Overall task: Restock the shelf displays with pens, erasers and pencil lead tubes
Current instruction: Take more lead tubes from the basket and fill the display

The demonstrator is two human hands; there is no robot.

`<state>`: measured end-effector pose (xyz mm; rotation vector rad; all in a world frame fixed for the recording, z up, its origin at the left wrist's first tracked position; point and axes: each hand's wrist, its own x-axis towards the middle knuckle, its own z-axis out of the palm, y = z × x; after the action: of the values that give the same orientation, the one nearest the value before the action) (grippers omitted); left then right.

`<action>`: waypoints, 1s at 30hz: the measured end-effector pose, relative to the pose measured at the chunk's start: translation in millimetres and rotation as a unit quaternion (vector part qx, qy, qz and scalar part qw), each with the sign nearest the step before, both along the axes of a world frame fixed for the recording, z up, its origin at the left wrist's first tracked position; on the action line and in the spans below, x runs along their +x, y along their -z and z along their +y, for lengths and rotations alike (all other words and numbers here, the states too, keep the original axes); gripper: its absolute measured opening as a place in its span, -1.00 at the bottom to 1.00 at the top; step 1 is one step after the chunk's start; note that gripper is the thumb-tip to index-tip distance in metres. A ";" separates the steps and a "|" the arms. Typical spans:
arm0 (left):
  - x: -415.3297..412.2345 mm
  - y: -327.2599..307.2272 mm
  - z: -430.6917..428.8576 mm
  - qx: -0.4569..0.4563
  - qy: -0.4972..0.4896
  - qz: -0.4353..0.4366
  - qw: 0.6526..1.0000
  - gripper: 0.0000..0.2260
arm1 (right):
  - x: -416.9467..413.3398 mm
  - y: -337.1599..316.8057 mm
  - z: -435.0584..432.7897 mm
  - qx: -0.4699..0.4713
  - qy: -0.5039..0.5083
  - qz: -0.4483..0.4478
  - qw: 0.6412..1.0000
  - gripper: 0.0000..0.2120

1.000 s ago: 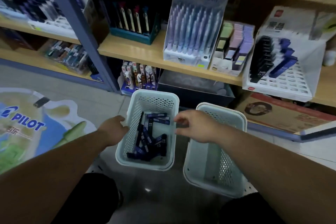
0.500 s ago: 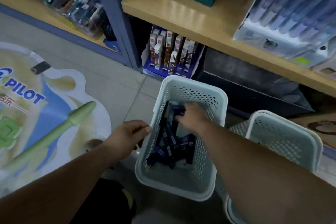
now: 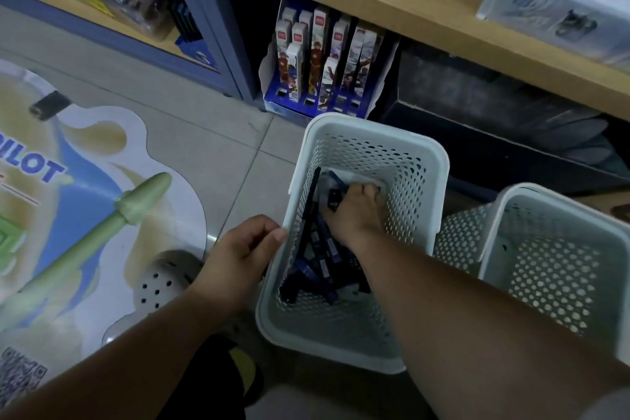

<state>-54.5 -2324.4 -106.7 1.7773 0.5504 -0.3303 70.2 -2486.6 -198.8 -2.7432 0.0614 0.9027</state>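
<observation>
We see our right hand [image 3: 354, 211] sunk into the pale, perforated plastic basket [image 3: 375, 133] that stands on the tiled floor at the centre of view. Its fingers are curled down and clamped on one flat, dark case [image 3: 333, 201] marked HB. Below that hand, toward six o'clock, the other dark blue pencil lead tubes [image 3: 324, 249] lie heaped on the basket's bottom, several leaning against its nine o'clock wall. Our left hand [image 3: 245, 249] sits outside that wall, its fingers bent loosely toward the palm and its thumb tip touching the wall just under the rim; we cannot tell whether it grips the basket or only rests against it. A second pale perforated plastic basket [image 3: 545, 201] stands just beside the first at three o'clock, and we see nothing in the part of it that shows. At twelve o'clock from the first basket, under the light wooden shelf board [image 3: 409, 10], a blue cardboard display of upright picture-printed boxes [image 3: 324, 61] stands next to a dark open box [image 3: 477, 112]. A grey-blue metal upright [image 3: 204, 10] rises at eleven o'clock. At nine o'clock a large floor sticker with a green pen and blue PILOT lettering [image 3: 85, 215] covers the tiles, and a white perforated clog [image 3: 160, 283] rests at its edge, near our left wrist.
</observation>
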 end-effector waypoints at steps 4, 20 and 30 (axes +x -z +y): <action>0.5 0.5 0.8 0.004 0.012 0.003 1.000 -0.79 | -9.0 3.9 3.6 0.025 0.031 0.016 0.999 -0.33; -1.8 3.0 -3.9 0.052 0.040 -0.007 0.998 -0.80 | -18.2 12.5 4.6 0.113 0.143 0.091 0.979 -0.46; -2.6 2.7 -6.2 0.041 0.040 -0.011 0.998 -0.81 | -35.1 22.5 13.9 0.206 0.227 0.112 0.945 -0.63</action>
<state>-57.2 -2330.6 -109.5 1.8832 0.4830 -0.3477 35.1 -2472.7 -221.3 -2.1052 0.4681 0.9545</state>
